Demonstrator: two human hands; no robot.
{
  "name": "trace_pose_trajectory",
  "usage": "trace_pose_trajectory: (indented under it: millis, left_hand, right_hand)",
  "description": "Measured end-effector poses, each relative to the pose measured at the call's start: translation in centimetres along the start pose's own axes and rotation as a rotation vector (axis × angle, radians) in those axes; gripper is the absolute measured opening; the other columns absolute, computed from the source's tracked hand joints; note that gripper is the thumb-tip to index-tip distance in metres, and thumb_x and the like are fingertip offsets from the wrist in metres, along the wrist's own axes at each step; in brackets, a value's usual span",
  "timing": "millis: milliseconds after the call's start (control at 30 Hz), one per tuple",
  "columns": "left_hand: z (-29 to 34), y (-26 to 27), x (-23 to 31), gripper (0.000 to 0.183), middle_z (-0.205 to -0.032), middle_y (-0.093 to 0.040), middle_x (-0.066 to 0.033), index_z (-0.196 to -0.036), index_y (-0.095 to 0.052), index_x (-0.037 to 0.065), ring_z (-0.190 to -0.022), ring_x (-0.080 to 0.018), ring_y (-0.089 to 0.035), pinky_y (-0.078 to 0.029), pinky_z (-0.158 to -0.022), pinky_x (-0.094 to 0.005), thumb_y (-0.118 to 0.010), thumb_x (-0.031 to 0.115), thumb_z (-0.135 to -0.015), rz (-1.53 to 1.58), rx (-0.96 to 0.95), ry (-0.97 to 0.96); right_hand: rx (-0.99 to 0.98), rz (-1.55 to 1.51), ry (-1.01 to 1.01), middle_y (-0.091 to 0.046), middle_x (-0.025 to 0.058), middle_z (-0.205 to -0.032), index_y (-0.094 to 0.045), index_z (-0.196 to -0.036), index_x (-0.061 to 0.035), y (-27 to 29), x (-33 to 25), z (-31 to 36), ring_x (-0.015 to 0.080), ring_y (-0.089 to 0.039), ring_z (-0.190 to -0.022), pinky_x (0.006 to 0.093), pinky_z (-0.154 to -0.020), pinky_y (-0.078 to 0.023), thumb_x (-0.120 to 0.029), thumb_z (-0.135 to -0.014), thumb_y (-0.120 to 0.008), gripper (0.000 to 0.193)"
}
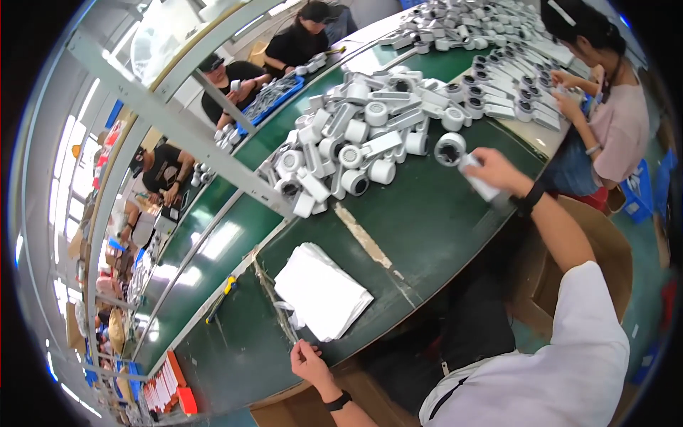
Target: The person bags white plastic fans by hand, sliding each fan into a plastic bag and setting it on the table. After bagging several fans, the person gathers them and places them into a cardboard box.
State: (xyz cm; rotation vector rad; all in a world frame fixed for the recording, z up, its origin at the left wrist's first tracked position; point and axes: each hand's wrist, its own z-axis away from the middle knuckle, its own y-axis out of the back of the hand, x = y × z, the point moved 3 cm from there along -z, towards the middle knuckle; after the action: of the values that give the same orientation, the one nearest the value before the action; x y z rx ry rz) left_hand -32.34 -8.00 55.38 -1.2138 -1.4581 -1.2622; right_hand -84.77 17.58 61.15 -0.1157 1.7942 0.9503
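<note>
My right hand (494, 171) is closed on the flat handle of a white round-headed device (449, 149), just above the table's right side. A dark round opening shows in the device's head. At the table's near edge, my left hand (311, 361) has its fingers pinched together; whatever they hold, if anything, is too small to make out. Just beyond that hand lies a stack of thin white sheets or bags (321, 290). A large heap of similar white devices (370, 132) covers the middle of the table, to the left of my right hand.
The green table (441, 235) carries a worn tape strip (366, 238). A yellow cutter (222, 299) and an orange bin of papers (168, 384) are on the left. A metal frame post (206, 149) slants overhead. A co-worker (605, 107) sits at right beside rows of devices; a cardboard box (590, 249) stands beside me.
</note>
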Motion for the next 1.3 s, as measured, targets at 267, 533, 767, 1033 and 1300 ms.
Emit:
trace_pose_trajectory:
  millis: [267,533,767,1033,1300]
  left_hand:
    - [1.8,-6.2,7.4,0.016,-0.096,-0.065,-0.0102,-0.100,-0.066,-0.001,-0.088,-0.0228,-0.061,-0.049,-0.077,-0.0335,-0.065,0.007,-0.086,-0.330,-0.259,-0.669]
    - [0.7,-8.6,6.5,0.012,-0.092,-0.066,-0.0057,-0.088,-0.072,0.012,-0.090,-0.0296,-0.057,-0.041,-0.078,-0.0428,-0.069,0.022,-0.083,-0.790,-0.424,-0.720]
    - [0.2,-8.3,6.8,0.008,-0.090,-0.067,-0.0052,-0.087,-0.070,0.010,-0.089,-0.0290,-0.056,-0.039,-0.078,-0.0413,-0.066,0.016,-0.085,-0.651,-0.373,-0.733]
    - [1.2,-8.2,8.5,0.011,-0.085,-0.069,-0.0108,-0.094,-0.070,0.002,-0.076,-0.0240,-0.062,-0.048,-0.069,-0.0330,-0.065,0.011,-0.089,-0.333,-0.342,-0.590]
    - [4.2,-10.4,8.0,0.018,-0.083,-0.069,-0.0062,-0.100,-0.069,-0.006,-0.075,-0.0106,-0.060,-0.048,-0.068,-0.0242,-0.065,0.009,-0.091,-0.017,-0.528,-0.089]
  right_hand:
    - [-0.499,-1.070,-0.440,-0.067,0.0139,-0.090,-0.052,-0.113,-0.0043,-10.3,-8.4,10.0,0.0216,-0.065,-0.061,0.0342,-0.050,-0.057,-0.040,-0.104,-0.036,0.040]
    - [-0.669,-1.161,-0.361,-0.065,0.0102,-0.095,-0.050,-0.111,-0.0071,-15.7,-12.5,13.2,0.0181,-0.063,-0.062,0.0318,-0.052,-0.055,-0.039,-0.105,-0.033,0.037]
    - [-0.638,-1.124,-0.420,-0.065,0.0105,-0.097,-0.048,-0.117,-0.0076,-17.4,-12.9,14.8,0.0172,-0.063,-0.063,0.0305,-0.054,-0.055,-0.032,-0.104,-0.040,0.029]
    - [-0.609,-1.042,-0.277,-0.063,0.0101,-0.103,-0.040,-0.129,-0.0050,-19.8,-14.1,16.4,0.0162,-0.064,-0.075,0.0317,-0.066,-0.056,-0.009,-0.095,-0.057,0.038]
    - [-0.116,-0.927,-0.139,-0.059,0.0073,-0.101,-0.044,-0.121,-0.0003,-23.0,-15.3,16.2,0.0120,-0.059,-0.088,0.0282,-0.074,-0.052,-0.017,-0.074,-0.082,0.063]
